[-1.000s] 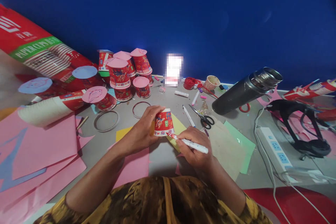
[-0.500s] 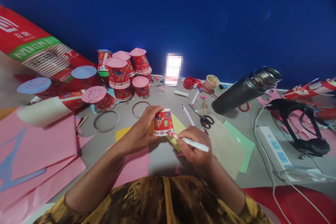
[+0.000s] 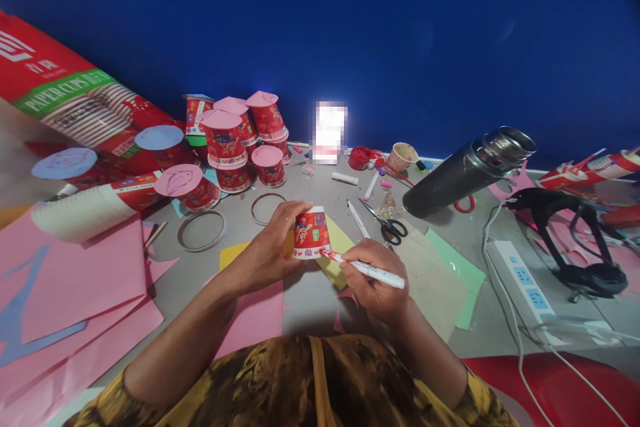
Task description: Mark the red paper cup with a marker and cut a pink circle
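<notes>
My left hand (image 3: 274, 240) is closed round the left side of a red printed paper cup (image 3: 311, 230), held upside down above the table with its white rim band facing down. Between the fingers and thumb of my right hand (image 3: 379, 280) is a white marker (image 3: 373, 272) with a red tip. That tip meets the cup's patterned rim band at its lower right. Under the hands lie a yellow sheet (image 3: 336, 240) and pink paper (image 3: 257, 317). Black-handled scissors (image 3: 393, 230) and another white marker (image 3: 357, 217) rest just beyond my right hand.
At the left stand several red cups topped with paper discs (image 3: 224, 137), near a pack of paper cups (image 3: 80, 103) and stacked pink sheets (image 3: 85, 280). To the right are a dark thermos (image 3: 450, 177), a power strip (image 3: 525, 283) with cables, and a black strap frame (image 3: 565, 240).
My right hand and the marker have shifted slightly to the right along the cup's rim band. The left hand and the cup have stayed almost still.
</notes>
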### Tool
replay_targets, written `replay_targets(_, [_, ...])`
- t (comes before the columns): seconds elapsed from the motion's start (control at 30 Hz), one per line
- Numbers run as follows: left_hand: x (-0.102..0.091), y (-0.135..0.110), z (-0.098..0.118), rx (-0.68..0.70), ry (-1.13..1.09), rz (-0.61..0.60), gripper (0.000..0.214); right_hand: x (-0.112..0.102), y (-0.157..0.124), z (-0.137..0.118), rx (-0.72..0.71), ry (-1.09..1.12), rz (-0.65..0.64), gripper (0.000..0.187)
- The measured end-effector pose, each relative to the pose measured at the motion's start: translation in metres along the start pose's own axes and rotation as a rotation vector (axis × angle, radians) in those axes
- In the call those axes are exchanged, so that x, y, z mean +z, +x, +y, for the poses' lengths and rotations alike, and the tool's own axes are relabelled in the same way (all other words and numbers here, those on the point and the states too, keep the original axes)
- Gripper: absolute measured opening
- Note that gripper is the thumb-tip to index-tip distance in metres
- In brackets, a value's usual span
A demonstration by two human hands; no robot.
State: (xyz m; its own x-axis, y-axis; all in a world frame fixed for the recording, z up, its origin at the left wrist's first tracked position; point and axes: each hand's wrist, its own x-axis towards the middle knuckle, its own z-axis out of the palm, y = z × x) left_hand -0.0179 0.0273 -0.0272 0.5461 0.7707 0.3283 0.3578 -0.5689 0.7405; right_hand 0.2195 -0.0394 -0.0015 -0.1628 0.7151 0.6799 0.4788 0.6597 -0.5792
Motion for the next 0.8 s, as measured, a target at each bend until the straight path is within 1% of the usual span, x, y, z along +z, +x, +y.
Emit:
replay_targets(0.2, [0.000,-0.001,-0.001,0.018,0.003,0.005,0.088,0.003,0.000,0.001,-0.012,0.009,-0.004,0.010])
replay_targets(0.37, [0.000,-0.001,-0.002,0.008,0.006,0.005,0.087,0.000,0.000,0.000,0.007,0.030,0.015,0.011])
replay_targets(0.57, [0.000,-0.002,-0.003,-0.107,-0.092,-0.011,0.089,-0.006,0.001,0.002,0.070,-0.009,0.101,0.012])
replay_targets(0.7, [-0.001,-0.002,-0.003,-0.159,-0.161,-0.036,0.091,-0.008,0.004,0.000,0.040,0.002,0.094,0.013])
replay_targets(0.8, [-0.002,-0.001,-0.002,-0.181,-0.201,-0.043,0.088,-0.008,0.004,-0.002,0.052,-0.004,0.100,0.014])
